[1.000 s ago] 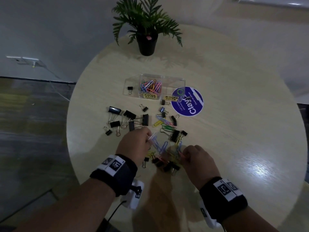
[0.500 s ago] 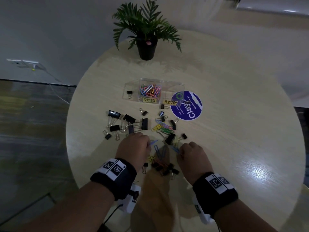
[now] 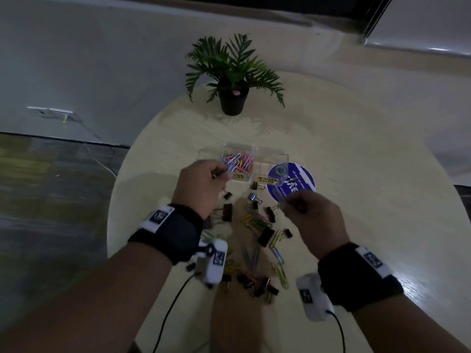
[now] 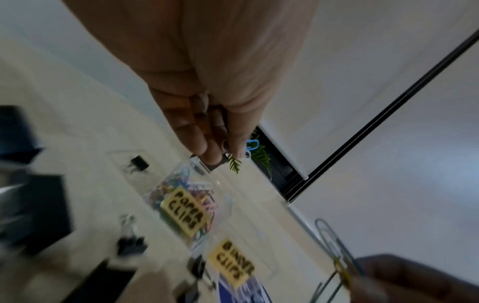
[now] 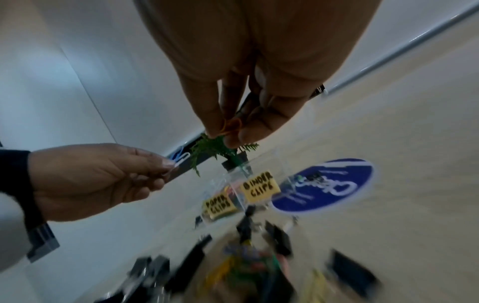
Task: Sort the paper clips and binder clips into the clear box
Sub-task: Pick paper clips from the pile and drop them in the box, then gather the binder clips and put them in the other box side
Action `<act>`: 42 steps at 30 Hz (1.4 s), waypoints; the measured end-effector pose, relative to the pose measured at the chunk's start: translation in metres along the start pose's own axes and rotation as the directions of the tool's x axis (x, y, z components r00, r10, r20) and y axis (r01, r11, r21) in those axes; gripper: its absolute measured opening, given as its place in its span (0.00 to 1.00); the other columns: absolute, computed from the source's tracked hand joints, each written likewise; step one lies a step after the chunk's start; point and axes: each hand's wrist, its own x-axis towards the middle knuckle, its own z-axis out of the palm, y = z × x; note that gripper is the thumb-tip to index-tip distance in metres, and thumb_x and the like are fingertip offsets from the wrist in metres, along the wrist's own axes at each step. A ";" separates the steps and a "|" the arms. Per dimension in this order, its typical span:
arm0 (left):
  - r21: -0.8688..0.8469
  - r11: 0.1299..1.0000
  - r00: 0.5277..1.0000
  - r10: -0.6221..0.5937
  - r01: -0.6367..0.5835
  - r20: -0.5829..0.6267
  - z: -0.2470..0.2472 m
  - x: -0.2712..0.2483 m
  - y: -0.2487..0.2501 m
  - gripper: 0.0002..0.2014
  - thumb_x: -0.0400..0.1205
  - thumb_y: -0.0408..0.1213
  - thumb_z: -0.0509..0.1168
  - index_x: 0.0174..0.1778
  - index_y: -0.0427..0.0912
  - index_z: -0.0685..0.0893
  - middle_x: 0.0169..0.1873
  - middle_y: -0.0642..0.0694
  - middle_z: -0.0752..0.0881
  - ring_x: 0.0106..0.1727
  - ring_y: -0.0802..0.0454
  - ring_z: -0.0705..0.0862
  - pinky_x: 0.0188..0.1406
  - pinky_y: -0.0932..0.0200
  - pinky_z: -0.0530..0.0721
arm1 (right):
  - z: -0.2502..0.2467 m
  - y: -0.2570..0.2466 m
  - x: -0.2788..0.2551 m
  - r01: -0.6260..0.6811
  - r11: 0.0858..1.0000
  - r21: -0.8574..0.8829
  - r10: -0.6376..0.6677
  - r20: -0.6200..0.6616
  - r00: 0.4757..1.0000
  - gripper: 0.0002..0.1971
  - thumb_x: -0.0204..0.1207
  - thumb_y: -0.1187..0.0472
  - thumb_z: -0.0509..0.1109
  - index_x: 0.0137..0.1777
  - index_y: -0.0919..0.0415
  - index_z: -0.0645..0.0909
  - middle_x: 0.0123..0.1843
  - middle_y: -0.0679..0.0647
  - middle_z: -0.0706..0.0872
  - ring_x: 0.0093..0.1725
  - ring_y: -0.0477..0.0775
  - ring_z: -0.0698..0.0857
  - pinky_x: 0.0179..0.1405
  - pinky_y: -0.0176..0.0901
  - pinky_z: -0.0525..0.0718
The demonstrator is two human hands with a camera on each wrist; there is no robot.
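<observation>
The clear box (image 3: pixel 270 152) stands mid-table with several coloured paper clips (image 3: pixel 240 161) in its middle compartment, behind a "PAPER CLIPS" label (image 4: pixel 185 213); a "BINDER CLIPS" label (image 5: pixel 260 186) marks the right one. One black binder clip (image 4: pixel 138 164) lies in the left compartment. My left hand (image 3: pixel 221 174) hovers at the box's front edge and pinches blue and white paper clips (image 4: pixel 251 146). My right hand (image 3: pixel 288 202), in front of the box's right end, pinches paper clips (image 5: pixel 232 127), one of them orange. Loose binder clips (image 3: pixel 265 236) and paper clips (image 3: pixel 254 220) lie scattered between my wrists.
A potted plant (image 3: pixel 233 98) stands at the far edge of the round table (image 3: pixel 369 200). A blue round sticker (image 3: pixel 303 179) lies right of the box. More binder clips (image 3: pixel 257 289) lie near the table's front edge. Cables hang from both wrist cameras.
Both hands have lifted off the loose pile and moved forward toward the box, each carrying paper clips. The left hand has travelled farther and now reaches the box.
</observation>
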 end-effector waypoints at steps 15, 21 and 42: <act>0.310 0.939 0.986 0.168 -0.153 -0.024 0.003 0.049 -0.017 0.08 0.85 0.39 0.62 0.52 0.46 0.87 0.51 0.43 0.83 0.49 0.42 0.82 0.51 0.46 0.83 | 0.048 -0.057 0.105 0.086 0.991 -0.106 -0.073 0.114 0.991 0.16 0.72 0.52 0.74 0.59 0.55 0.86 0.56 0.52 0.89 0.53 0.55 0.86 0.60 0.51 0.82; 0.467 0.843 0.964 0.226 -0.266 0.142 0.012 0.035 -0.036 0.15 0.82 0.34 0.60 0.61 0.47 0.86 0.65 0.44 0.80 0.62 0.38 0.75 0.58 0.43 0.81 | 0.042 -0.014 0.075 0.161 0.872 -0.463 -0.178 0.006 0.984 0.14 0.70 0.56 0.66 0.53 0.52 0.88 0.53 0.54 0.88 0.57 0.65 0.79 0.57 0.52 0.78; 0.568 0.730 0.865 0.065 -0.381 0.497 -0.001 0.022 -0.091 0.27 0.81 0.50 0.50 0.70 0.38 0.74 0.75 0.38 0.71 0.75 0.37 0.69 0.72 0.43 0.71 | 0.055 0.043 -0.050 0.234 0.859 -0.456 -0.007 0.446 0.895 0.44 0.70 0.44 0.68 0.83 0.50 0.51 0.86 0.52 0.51 0.85 0.59 0.46 0.81 0.58 0.59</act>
